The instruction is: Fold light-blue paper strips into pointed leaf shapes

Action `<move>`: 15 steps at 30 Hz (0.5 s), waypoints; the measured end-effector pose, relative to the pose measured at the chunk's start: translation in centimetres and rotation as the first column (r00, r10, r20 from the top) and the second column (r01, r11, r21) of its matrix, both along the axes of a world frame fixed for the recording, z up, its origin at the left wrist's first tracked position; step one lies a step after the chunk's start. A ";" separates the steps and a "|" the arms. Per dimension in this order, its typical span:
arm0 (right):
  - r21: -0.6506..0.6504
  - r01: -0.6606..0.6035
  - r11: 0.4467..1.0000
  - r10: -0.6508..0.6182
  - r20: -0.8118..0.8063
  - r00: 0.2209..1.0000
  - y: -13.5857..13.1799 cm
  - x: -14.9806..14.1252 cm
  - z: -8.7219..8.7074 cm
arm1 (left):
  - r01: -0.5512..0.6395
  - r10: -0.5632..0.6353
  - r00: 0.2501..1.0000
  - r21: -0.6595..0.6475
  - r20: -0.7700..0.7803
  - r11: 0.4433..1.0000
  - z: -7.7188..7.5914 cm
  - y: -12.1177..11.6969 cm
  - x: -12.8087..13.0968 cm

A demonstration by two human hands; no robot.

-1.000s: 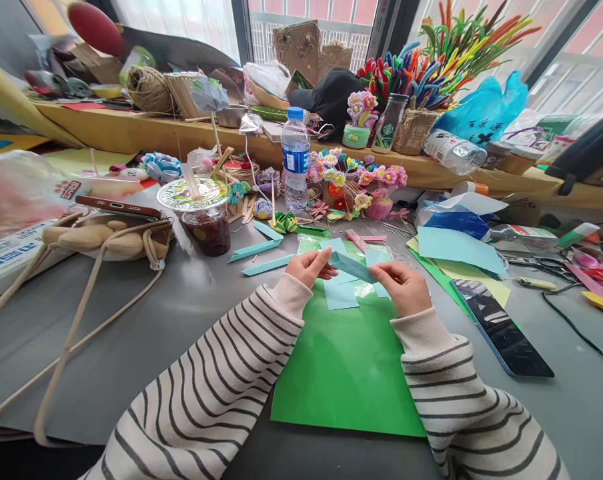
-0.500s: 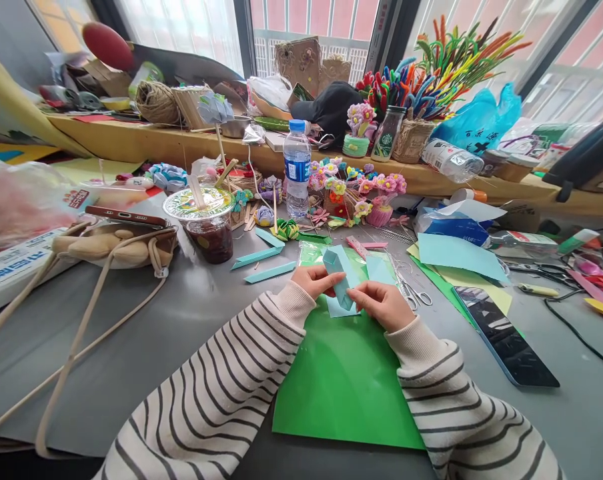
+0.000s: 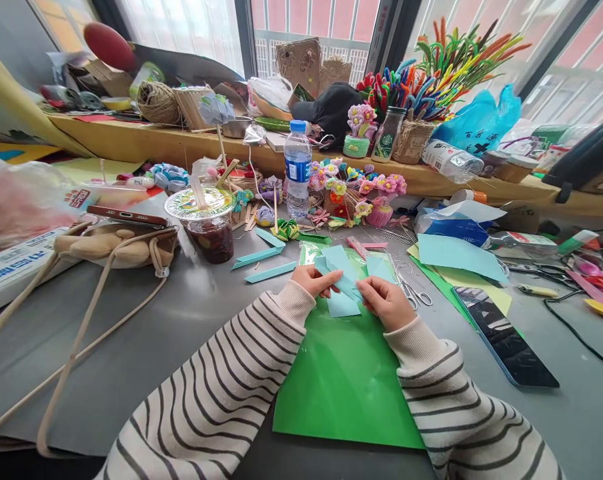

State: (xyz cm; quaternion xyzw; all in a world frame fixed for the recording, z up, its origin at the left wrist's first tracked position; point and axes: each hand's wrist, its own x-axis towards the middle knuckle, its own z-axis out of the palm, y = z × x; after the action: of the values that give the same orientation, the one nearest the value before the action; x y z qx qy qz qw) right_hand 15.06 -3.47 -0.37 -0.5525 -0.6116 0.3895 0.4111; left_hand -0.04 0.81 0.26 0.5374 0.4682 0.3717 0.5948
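Note:
My left hand [image 3: 317,280] pinches a light blue piece of folded paper [image 3: 342,263] from its left side. With fingertips closed on the same paper's lower right edge, my right hand [image 3: 384,302] sits just opposite. Below them, a light blue paper scrap [image 3: 343,305] lies on the green sheet [image 3: 349,373]. Another light blue piece [image 3: 379,268] rests behind my right hand. Folded light blue strips [image 3: 270,272] lie on the table to the left of my hands.
A lidded cup with a dark drink [image 3: 209,233] and a water bottle [image 3: 297,170] stand behind. Small scissors [image 3: 417,293], a phone [image 3: 506,335] and stacked coloured paper [image 3: 461,257] lie to the right. At left is a beige bag [image 3: 116,250] with long straps.
The folded paper has turned between my hands, so a flatter, wider face shows. My right hand's fingertips have shifted slightly up and right.

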 end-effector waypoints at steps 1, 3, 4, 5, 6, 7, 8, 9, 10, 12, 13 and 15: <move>0.005 0.031 1.000 -0.031 -0.013 0.999 0.1 0.1 0.0 | 0.010 -0.010 1.000 0.013 -0.017 1.000 -0.1 0.0 0.0; 0.007 0.055 0.998 -0.055 -0.039 0.998 0.2 0.2 -0.1 | 0.044 -0.042 0.997 0.035 -0.058 0.998 -0.2 0.1 -0.1; 0.001 0.044 0.999 -0.044 -0.062 0.997 0.2 0.2 -0.1 | 0.061 -0.058 0.996 0.041 -0.075 0.997 -0.2 0.1 -0.1; -0.008 0.021 1.000 -0.022 -0.093 0.995 0.2 0.2 -0.2 | 0.078 -0.074 0.994 0.046 -0.084 0.996 -0.3 0.1 -0.1; -0.019 -0.007 1.000 0.005 -0.124 0.992 0.2 0.1 -0.2 | 0.099 -0.095 0.992 0.047 -0.087 0.994 -0.4 0.1 -0.1; -0.023 -0.029 0.999 0.025 -0.149 0.988 0.2 -0.1 -0.3 | 0.121 -0.117 0.990 0.049 -0.085 0.991 -0.5 0.1 -0.1; -0.016 -0.035 0.999 0.031 -0.166 0.986 0.2 -0.2 -0.4 | 0.139 -0.135 0.988 0.050 -0.080 0.989 -0.5 0.1 -0.1; -0.001 -0.022 1.000 0.021 -0.174 0.985 0.1 -0.4 -0.5 | 0.152 -0.148 0.986 0.050 -0.075 0.987 -0.6 0.1 0.0; 0.018 0.002 1.000 0.001 -0.173 0.985 0.1 -0.5 -0.6 | 0.162 -0.158 0.985 0.044 -0.071 0.986 -0.6 0.1 0.0; 0.055 0.055 0.997 -0.045 -0.163 0.986 0.0 -0.6 -0.7 | 0.167 -0.166 0.985 0.019 -0.053 0.986 -0.5 0.1 0.1; 0.067 0.075 0.995 -0.063 -0.154 0.986 0.0 -0.7 -0.8 | 0.160 -0.160 0.987 0.002 -0.034 0.987 -0.5 0.1 0.1; 0.097 0.099 0.990 -0.088 -0.112 0.990 0.0 -0.7 -0.8 | 0.145 -0.144 0.989 -0.032 0.025 0.989 -0.3 0.0 0.2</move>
State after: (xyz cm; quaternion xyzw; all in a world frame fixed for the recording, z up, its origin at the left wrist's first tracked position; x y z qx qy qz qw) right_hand 14.39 -3.52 -1.17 -0.5370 -0.5813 0.3671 0.4888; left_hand 0.16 0.85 -0.06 0.5556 0.4277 0.3257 0.6343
